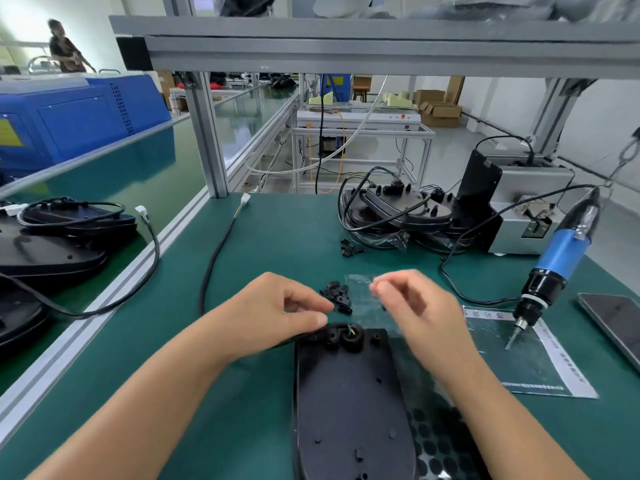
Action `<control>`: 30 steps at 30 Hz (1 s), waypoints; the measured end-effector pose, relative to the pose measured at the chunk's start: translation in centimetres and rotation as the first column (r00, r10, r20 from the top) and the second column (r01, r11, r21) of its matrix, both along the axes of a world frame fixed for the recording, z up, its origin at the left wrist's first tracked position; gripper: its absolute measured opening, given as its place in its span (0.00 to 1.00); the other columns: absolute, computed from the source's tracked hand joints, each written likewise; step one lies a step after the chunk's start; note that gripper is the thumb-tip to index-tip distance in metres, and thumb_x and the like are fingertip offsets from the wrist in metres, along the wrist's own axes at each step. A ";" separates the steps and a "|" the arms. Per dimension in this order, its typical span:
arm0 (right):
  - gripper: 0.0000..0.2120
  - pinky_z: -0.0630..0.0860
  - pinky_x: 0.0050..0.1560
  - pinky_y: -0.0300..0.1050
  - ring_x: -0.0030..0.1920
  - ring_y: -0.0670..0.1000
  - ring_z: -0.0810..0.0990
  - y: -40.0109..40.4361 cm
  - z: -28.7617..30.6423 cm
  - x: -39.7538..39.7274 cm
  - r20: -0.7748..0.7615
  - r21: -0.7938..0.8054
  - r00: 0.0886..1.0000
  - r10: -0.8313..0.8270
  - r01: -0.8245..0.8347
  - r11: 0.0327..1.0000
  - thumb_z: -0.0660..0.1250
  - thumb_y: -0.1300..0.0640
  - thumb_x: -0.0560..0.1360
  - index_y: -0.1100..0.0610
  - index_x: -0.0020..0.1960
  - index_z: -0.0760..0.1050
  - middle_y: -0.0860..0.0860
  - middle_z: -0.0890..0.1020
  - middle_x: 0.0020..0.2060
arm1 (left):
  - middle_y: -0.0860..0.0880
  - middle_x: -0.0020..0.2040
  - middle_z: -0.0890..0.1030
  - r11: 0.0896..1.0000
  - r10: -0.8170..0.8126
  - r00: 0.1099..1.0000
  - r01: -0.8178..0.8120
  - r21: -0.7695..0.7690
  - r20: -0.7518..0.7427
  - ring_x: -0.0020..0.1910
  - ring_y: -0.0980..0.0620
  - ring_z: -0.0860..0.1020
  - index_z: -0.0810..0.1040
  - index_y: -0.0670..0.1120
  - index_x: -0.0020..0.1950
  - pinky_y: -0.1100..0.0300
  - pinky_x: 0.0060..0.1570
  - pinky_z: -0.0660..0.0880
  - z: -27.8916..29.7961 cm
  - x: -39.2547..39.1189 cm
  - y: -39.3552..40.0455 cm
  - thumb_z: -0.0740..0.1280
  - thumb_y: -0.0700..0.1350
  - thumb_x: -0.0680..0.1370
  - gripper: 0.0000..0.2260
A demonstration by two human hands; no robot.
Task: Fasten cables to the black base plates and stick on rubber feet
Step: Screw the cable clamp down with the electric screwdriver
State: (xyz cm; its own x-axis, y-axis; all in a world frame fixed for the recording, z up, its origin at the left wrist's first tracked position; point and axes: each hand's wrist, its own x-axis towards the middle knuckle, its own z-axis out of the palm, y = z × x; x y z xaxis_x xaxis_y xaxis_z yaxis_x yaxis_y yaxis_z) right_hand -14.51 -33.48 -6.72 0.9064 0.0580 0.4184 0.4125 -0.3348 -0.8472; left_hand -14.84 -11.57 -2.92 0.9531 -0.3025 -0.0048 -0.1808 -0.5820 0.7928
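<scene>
Centrally, a black oval plastic base plate (pixel 349 403) is laid flat on the green bench mat (pixel 263 244), its narrow end pointing away from the person. At that far end a black cable (pixel 216 258) is looped into the plate's moulded clamp area, and from there it is run off to the left and back across the mat to a white connector (pixel 245 198). The left hand (pixel 277 317) is held at the plate's far left corner, with thumb and forefinger curled and pinched close together at the cable; whether the cable is truly gripped cannot be told. The right hand (pixel 412 306) is raised just above the mat beyond the plate, blurred, its fingertips drawn together as though a very small item were pinched, though nothing can be made out between them. A loose heap of small black clips (pixel 336 294) is seen between the two hands, beside a clear plastic bag (pixel 360 289). A sheet of round black rubber feet (pixel 436 441) is tucked under the plate's right edge. A blue and black electric screwdriver (pixel 554 265) is suspended at the right, its bit resting on a printed plastic sheet (pixel 519 362). More black base plates with cables (pixel 398 209) are stacked at the back.
</scene>
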 end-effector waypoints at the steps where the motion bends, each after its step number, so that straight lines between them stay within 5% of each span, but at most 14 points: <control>1: 0.05 0.77 0.46 0.34 0.45 0.42 0.82 -1.1 0.6 0.4 0.022 0.104 0.994 -0.109 0.106 0.989 0.66 0.52 0.77 0.50 0.47 0.80 0.43 0.84 0.42 | 0.58 0.43 0.85 1.000 0.014 1.000 -0.013 -0.028 0.027 0.45 0.65 0.81 0.85 0.55 0.47 0.77 0.46 0.72 0.6 0.3 -0.5 0.72 0.44 0.74 0.06; 6: 0.05 0.72 0.30 0.32 0.35 0.41 0.79 -6.4 3.0 3.5 -0.078 0.525 0.849 -0.523 0.481 0.702 0.63 0.56 0.78 0.52 0.44 0.76 0.44 0.83 0.34 | 0.57 0.32 0.82 1.000 -0.002 0.979 -0.004 0.029 0.202 0.31 0.63 0.76 0.86 0.49 0.45 0.73 0.38 0.72 1.9 3.5 -7.7 0.71 0.44 0.74 0.04; 9: 0.06 0.71 0.30 0.33 0.31 0.41 0.77 -8.0 2.3 4.2 -0.136 0.619 0.788 -0.601 0.541 0.569 0.62 0.58 0.78 0.52 0.43 0.75 0.44 0.82 0.31 | 0.54 0.41 0.83 0.981 -0.115 0.984 0.090 0.174 0.139 0.33 0.63 0.74 0.85 0.47 0.50 0.70 0.41 0.71 0.6 5.9 -12.9 0.70 0.43 0.75 0.06; 14: 0.06 0.75 0.40 0.39 0.36 0.42 0.78 -9.0 0.9 4.3 -0.113 0.574 0.670 -0.734 0.647 0.503 0.62 0.55 0.77 0.50 0.42 0.74 0.46 0.81 0.37 | 0.48 0.55 0.82 0.907 -0.223 0.973 0.186 0.377 0.057 0.52 0.50 0.79 0.82 0.44 0.58 0.63 0.50 0.72 -1.4 8.0 -17.9 0.74 0.43 0.73 0.14; 18: 0.11 0.73 0.55 0.42 0.53 0.49 0.77 -10.9 0.1 4.7 -0.109 0.431 0.454 -0.884 0.823 0.369 0.61 0.53 0.78 0.56 0.57 0.75 0.54 0.78 0.55 | 0.48 0.51 0.83 0.906 -0.205 0.976 0.163 0.391 0.067 0.51 0.50 0.80 0.84 0.43 0.53 0.63 0.47 0.73 -2.1 8.4 -19.0 0.75 0.43 0.72 0.12; 21: 0.22 0.74 0.56 0.46 0.55 0.51 0.77 -12.1 -0.6 5.6 -0.331 0.389 0.540 -0.774 0.825 0.409 0.61 0.48 0.79 0.60 0.68 0.68 0.54 0.75 0.58 | 0.48 0.47 0.84 0.921 -0.185 0.981 0.150 0.360 0.064 0.48 0.51 0.80 0.85 0.43 0.49 0.62 0.47 0.74 -2.3 8.3 -19.1 0.75 0.42 0.72 0.07; 24: 0.15 0.77 0.34 0.38 0.37 0.48 0.80 -12.7 -0.6 6.2 -0.466 0.580 0.736 -0.491 0.673 0.459 0.61 0.47 0.81 0.60 0.50 0.72 0.56 0.77 0.46 | 0.51 0.42 0.82 0.942 -0.176 0.982 0.147 0.301 0.072 0.41 0.56 0.78 0.85 0.43 0.48 0.66 0.43 0.73 -2.1 7.7 -18.7 0.73 0.41 0.73 0.05; 27: 0.12 0.78 0.32 0.40 0.31 0.48 0.79 -12.3 0.5 5.7 -0.443 0.770 0.855 -0.269 0.517 0.375 0.62 0.50 0.81 0.60 0.47 0.72 0.56 0.79 0.39 | 0.54 0.33 0.81 0.977 -0.158 0.985 0.147 0.152 0.064 0.33 0.60 0.78 0.84 0.46 0.43 0.73 0.35 0.72 -1.3 6.5 -17.3 0.72 0.41 0.73 0.01; 30: 0.10 0.80 0.37 0.44 0.33 0.48 0.81 -10.4 2.5 4.5 -0.279 0.914 0.956 -0.095 0.295 0.278 0.63 0.51 0.80 0.59 0.52 0.72 0.54 0.81 0.38 | 0.53 0.33 0.83 0.987 -0.153 0.984 0.147 0.061 0.092 0.32 0.62 0.80 0.82 0.49 0.42 0.72 0.37 0.75 -0.4 4.6 -15.0 0.72 0.41 0.73 0.03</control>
